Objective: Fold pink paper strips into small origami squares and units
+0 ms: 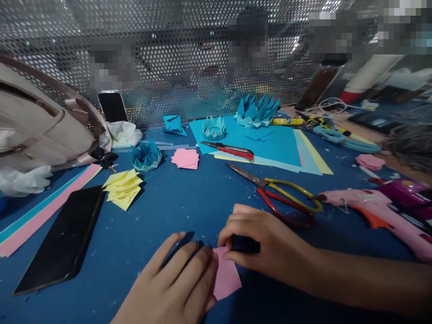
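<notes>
Left hand (pixel 178 283) flat, fingers spread, pressing pink paper (pixel 225 275); right hand (pixel 261 243) beside it pinches the paper's upper edge, apparently around a dark object. Scissors (pixel 280 193) lie just beyond the right hand.

Two phones: upright phone (pixel 112 107) upper left, flat phone (pixel 62 238) lower left. One scissors (pixel 276 193), one utility knife (pixel 229 150), one glue gun (pixel 374 211) at right. Two hands, lower centre: left hand (pixel 175 283), right hand (pixel 259 240).

Dim blue-toned scene, glare on mesh screen (pixel 189 49), edges bowed, near hands perhaps slightly blurred
</notes>
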A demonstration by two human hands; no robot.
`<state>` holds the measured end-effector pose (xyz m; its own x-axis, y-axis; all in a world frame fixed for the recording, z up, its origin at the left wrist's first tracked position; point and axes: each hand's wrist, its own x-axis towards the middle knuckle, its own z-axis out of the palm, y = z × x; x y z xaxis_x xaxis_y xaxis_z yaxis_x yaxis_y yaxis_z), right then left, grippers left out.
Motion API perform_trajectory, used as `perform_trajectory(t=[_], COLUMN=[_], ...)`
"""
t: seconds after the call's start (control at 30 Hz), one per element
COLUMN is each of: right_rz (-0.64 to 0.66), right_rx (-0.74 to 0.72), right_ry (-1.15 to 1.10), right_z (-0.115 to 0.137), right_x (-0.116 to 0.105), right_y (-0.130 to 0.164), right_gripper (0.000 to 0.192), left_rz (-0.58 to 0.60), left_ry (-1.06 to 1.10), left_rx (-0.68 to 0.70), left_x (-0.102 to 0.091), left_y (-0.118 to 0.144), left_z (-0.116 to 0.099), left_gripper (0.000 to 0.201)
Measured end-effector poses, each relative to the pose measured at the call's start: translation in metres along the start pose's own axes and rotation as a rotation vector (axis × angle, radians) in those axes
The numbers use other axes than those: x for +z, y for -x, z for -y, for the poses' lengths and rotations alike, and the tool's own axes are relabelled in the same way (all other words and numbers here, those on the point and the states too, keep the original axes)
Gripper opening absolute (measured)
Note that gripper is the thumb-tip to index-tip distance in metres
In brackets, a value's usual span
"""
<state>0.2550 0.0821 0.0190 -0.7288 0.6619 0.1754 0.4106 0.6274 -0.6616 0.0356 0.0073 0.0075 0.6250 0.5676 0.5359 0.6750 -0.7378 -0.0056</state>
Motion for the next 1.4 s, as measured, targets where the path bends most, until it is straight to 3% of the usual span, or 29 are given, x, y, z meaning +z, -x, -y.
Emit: perform_trajectory(t=[0.33, 0.73, 0.83, 1.17, 1.4], right_rz=[-0.01, -0.011, 0.004, 0.06, 0.044], right_rx=[-0.066, -0.325, -0.377, -0.427, -0.422], right_ry=[0.027, 0.153, 0.206, 0.288, 0.265], right_z=[0.001, -0.003, -0.004, -0.003, -0.005], right_x=[-0.003, -0.008, -0.009, -0.014, -0.016], right_y=[0.001, 0.0, 0.0, 0.0, -0.001], right_gripper=[0.002, 0.01, 0.011, 0.022, 0.016], left_rz=[0.044, -0.045, 0.003, 0.07, 0.067], left_ry=[0.019, 0.045, 0.048, 0.031, 0.025], left_rx=[-0.012, -0.034, -0.059, -0.057, -0.055], left_x=[0.001, 0.003, 0.002, 0.002, 0.003], left_y=[-0.001, -0.001, 0.0, 0.001, 0.002], left_z=[0.0, 0.002, 0.003, 0.007, 0.007], left_gripper=[0.029, 0.026, 0.031, 0.036, 0.034])
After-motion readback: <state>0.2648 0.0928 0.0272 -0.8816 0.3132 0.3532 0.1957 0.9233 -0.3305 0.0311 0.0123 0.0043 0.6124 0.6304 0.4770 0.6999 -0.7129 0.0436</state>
